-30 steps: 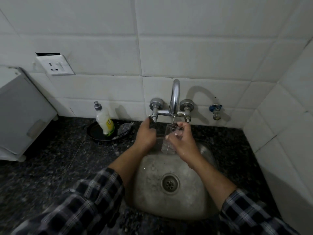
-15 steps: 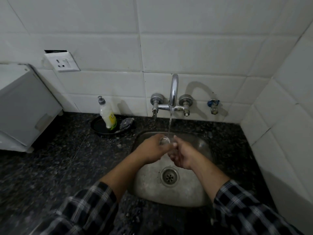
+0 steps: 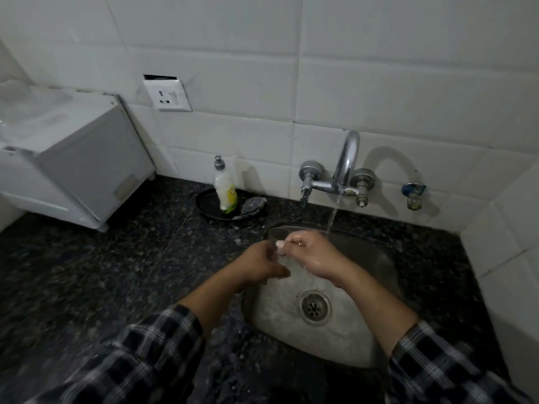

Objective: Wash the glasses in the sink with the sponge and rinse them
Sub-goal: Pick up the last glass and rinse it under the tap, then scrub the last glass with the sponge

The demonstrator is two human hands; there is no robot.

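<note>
A clear glass (image 3: 277,239) is tilted over the back left corner of the steel sink (image 3: 344,342), and both my hands hold it. My left hand (image 3: 259,265) grips its lower part from the left. My right hand (image 3: 313,253) pinches it near the rim, fingertips on the glass. Water runs from the tap (image 3: 345,167) in a thin stream (image 3: 332,220) just right of my right hand and does not fall on the glass. A grey sponge (image 3: 253,205) lies on a black dish (image 3: 208,204) left of the sink.
A dish soap bottle (image 3: 224,191) stands on the black dish. A white appliance (image 3: 73,161) sits on the dark granite counter (image 3: 102,272) at far left. A small blue-handled valve (image 3: 413,193) juts from the tiled wall, and a wall socket (image 3: 167,96) is above the counter.
Both hands lowered the glass from under the tap, then moved it left, out of the stream. The left hand left the tap handle and joined the glass. The view shifted left.
</note>
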